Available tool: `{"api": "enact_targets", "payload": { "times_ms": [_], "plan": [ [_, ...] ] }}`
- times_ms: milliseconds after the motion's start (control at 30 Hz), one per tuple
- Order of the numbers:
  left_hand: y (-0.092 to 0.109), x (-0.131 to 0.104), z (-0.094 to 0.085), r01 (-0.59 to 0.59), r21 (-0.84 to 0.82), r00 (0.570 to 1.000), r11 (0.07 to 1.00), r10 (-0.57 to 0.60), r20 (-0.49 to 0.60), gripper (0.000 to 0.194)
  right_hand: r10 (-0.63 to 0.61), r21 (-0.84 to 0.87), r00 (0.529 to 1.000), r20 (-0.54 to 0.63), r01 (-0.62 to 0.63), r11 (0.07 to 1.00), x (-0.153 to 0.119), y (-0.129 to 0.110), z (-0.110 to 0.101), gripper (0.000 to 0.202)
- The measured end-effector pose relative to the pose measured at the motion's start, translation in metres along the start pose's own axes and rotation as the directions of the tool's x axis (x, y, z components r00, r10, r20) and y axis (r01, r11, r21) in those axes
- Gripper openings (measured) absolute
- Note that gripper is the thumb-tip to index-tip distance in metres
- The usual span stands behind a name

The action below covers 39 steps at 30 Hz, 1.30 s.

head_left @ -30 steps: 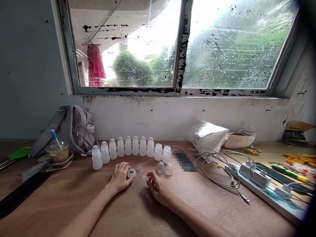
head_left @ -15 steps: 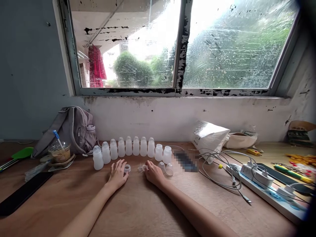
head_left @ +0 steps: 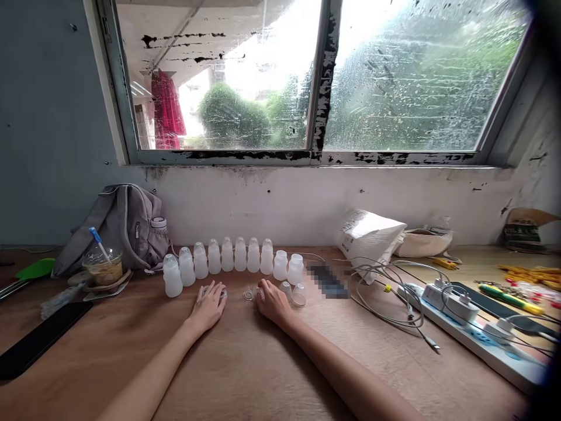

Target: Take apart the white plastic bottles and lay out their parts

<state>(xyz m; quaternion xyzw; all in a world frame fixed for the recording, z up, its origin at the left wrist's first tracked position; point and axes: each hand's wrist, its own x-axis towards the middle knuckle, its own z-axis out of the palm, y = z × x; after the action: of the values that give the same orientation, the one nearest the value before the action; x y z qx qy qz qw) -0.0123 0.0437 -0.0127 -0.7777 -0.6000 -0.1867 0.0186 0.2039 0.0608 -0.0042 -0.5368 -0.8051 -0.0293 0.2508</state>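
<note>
My left hand lies palm down with its fingers stretched over a pale screw ring, partly hidden beneath them. My right hand has curled fingers pinching a small clear piece that looks like a bottle nipple, mostly covered by the fingertips. Just left of it sits another clear nipple. Behind both hands curves a row of several white baby bottles, most of them capped. The two at the right end, including the rightmost bottle, have no tall caps. Two clear caps rest beside my right wrist.
On the left are a phone-like black slab, a drink cup and a grey backpack. A power strip, tangled cables and a white package occupy the right side. The wall and window stand behind.
My left hand has moved onto the ring, which was in plain sight beside its fingers before. My right hand stays by the small clear pieces. The view has tilted slightly.
</note>
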Motion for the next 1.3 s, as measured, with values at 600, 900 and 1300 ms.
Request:
{"api": "enact_targets", "payload": {
  "times_ms": [600,900,1300],
  "plan": [
    [-0.010,0.005,0.007,0.053,0.061,0.998,0.997,-0.050,-0.044,0.041,0.023,0.011,0.997,0.072,-0.024,1.000,-0.001,-0.003,-0.005,0.028],
    [-0.007,0.003,0.004,0.081,0.041,0.997,0.996,-0.080,-0.016,0.042,-0.094,0.031,0.994,0.063,0.092,0.995,0.005,0.002,0.003,0.022],
    [-0.009,0.005,0.008,0.089,0.058,0.996,0.994,-0.089,-0.019,0.044,-0.093,0.031,0.995,0.040,0.091,0.995,0.014,-0.009,0.012,0.028]
  ]
}}
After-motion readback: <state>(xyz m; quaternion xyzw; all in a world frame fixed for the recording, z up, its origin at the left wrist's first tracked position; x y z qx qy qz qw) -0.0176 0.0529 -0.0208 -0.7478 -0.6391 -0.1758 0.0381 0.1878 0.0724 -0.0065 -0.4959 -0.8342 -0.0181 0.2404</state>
